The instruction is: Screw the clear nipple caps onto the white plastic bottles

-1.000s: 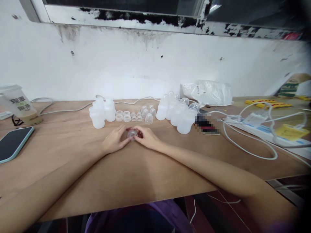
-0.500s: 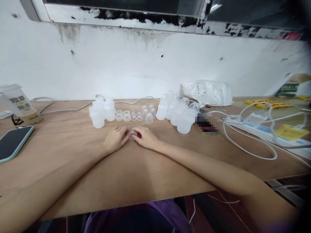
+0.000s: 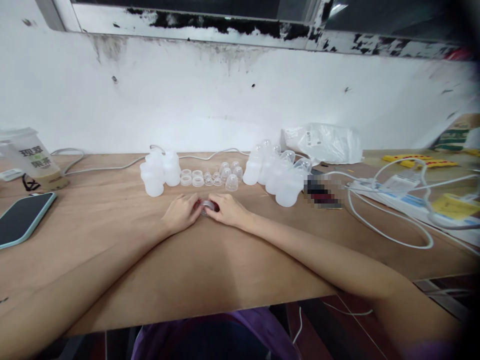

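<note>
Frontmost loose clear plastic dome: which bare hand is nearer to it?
Right. The right hand lies just in front of the dome; the left hand is farther away, front-left of it.

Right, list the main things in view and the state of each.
Left hand: closed on the small clear piece
Right hand: closed on the same piece
Small clear piece: held in both hands
Left bottles: upright, uncovered
Right bottles: upright, dome-topped
Loose domes: open side down
Phone: screen dark
Drink cup: lidded, partly filled
Plastic bag: crumpled
</note>
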A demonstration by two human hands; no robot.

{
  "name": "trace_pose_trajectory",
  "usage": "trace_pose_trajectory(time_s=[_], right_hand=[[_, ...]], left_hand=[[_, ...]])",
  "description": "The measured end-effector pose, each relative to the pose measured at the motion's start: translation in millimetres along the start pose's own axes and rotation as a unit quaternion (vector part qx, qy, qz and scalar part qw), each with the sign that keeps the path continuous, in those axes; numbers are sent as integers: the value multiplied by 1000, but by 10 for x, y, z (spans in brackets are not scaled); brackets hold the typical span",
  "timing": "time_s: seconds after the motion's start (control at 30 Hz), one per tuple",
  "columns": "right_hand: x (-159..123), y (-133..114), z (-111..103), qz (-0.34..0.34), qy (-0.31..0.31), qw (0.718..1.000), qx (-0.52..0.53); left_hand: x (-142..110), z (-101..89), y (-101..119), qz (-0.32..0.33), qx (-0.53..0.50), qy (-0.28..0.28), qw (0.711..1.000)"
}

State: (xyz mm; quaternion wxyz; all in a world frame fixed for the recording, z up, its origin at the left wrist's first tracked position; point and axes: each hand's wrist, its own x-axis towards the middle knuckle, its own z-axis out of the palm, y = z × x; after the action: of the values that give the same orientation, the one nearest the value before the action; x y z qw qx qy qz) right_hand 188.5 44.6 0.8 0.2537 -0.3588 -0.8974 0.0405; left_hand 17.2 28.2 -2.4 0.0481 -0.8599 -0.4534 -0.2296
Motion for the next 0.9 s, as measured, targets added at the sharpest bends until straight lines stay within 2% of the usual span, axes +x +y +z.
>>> trace_pose_trajectory(time_s=[0.33,0.57,0.77,0.9], right_hand=[[5,31,30,9,-7,1000,-10],[-7,67,36,-51,-20,995,79],[17,63,31,-37,-28,990,133],[29,78,36,-27,-48,989,139]], left_hand=[[8,-9,10,-11,-23,3,1000],[-12,-6,-9,-38,-80,-22,996],[-9,0,-43,-35,-120,-33,992],[-10,2,-49,-39,-111,-24,993]])
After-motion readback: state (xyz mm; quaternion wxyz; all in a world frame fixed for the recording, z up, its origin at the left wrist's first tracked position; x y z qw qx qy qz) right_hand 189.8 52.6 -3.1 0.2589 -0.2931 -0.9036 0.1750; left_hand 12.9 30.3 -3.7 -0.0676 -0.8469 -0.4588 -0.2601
